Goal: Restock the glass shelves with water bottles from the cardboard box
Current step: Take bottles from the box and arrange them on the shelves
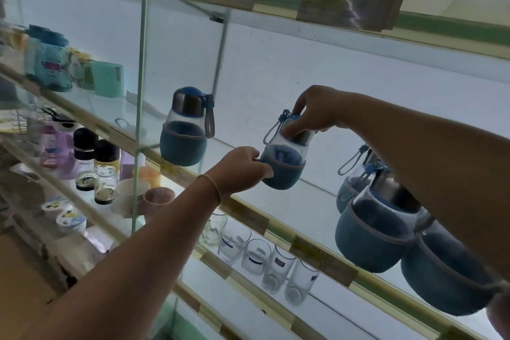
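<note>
**Two hands on a sleeved bottle at the glass shelf**

Both hands hold one small water bottle (284, 157) over the front edge of the middle glass shelf (276, 196). The right hand (314, 113) comes from above, its fingertips pinching the metal cap. The left hand (242, 168) curls round the lower half, thumb and fingers gripping the sleeve. A thin band sits on the left wrist.

The bottle is squat and rounded: clear shoulders, a brushed steel cap with a blue top, a soft matte blue sleeve with a pale trim edge round its belly, and a blue loop strap hanging from the neck. It tilts slightly, cap toward the right.

A matching bottle (185, 130) stands upright on the same shelf, to the left. To the right, close to the camera, a cluster of the same bottles (386, 229) is partly hidden by the right forearm.

The shelves are clear glass with greenish edges and pale yellow front strips carrying price labels (323, 259); the writing on them is too blurred to read. On the shelf below stand plain drinking glasses (254, 254) with small blue-and-white stickers, unreadable. Further left are printed bottles with dark caps (93, 165), a lilac bottle (52, 146) and pale ceramic cups (143, 199). A mint-green box (106, 78) stands on the middle shelf at far left.
</note>
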A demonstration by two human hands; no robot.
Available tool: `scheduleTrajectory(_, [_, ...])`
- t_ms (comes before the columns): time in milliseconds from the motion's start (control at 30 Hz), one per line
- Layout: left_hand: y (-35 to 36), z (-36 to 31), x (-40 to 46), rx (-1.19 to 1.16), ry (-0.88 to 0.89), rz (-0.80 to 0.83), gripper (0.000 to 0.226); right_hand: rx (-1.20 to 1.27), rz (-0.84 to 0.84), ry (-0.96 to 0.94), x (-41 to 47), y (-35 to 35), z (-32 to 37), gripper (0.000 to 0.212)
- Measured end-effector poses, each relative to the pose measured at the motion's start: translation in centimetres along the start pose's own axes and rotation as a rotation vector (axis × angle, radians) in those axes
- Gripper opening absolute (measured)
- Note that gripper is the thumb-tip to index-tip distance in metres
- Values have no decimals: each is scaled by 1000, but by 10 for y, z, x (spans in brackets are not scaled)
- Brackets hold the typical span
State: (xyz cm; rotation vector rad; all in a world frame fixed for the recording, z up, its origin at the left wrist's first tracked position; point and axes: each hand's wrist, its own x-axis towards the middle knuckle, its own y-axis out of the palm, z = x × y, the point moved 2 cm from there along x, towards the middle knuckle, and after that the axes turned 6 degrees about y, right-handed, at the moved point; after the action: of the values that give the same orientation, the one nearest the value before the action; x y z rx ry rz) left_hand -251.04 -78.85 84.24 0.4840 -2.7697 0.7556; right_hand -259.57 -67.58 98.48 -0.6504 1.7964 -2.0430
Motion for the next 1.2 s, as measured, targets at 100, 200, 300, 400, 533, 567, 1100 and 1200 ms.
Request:
scheduleTrajectory(100, [11, -5, 1, -60, -39, 64, 29, -18, 7, 40, -4, 0, -8, 56])
scheduleTrajectory(200, [21, -6, 5, -75, -54, 89, 26, -42, 12, 68, -7, 0, -15, 59])
scheduleTrajectory(300, [27, -11, 7, -94, -58, 116, 29, -67, 24, 94, -9, -1, -21, 62])
scheduleTrajectory(400, [33, -14, 8, -102, -46, 141, 46, -96, 26, 104, -10, -1, -27, 63])
scheduleTrajectory(533, [41, -15, 9, -113, -18, 159, 43, -111, 10, 115, -11, -2, -35, 62])
scheduleTrajectory(567, [42, -15, 9, -118, -10, 159, 39, -111, 9, 115, -11, -2, -37, 61])
scheduleTrajectory(1100, [45, -8, 5, -138, 80, 235, 58, -112, -30, 103, -12, 0, -40, 59])
scheduleTrajectory(1200, [45, -7, 6, -133, 98, 248, 60, -121, -37, 102, -12, 0, -41, 58])
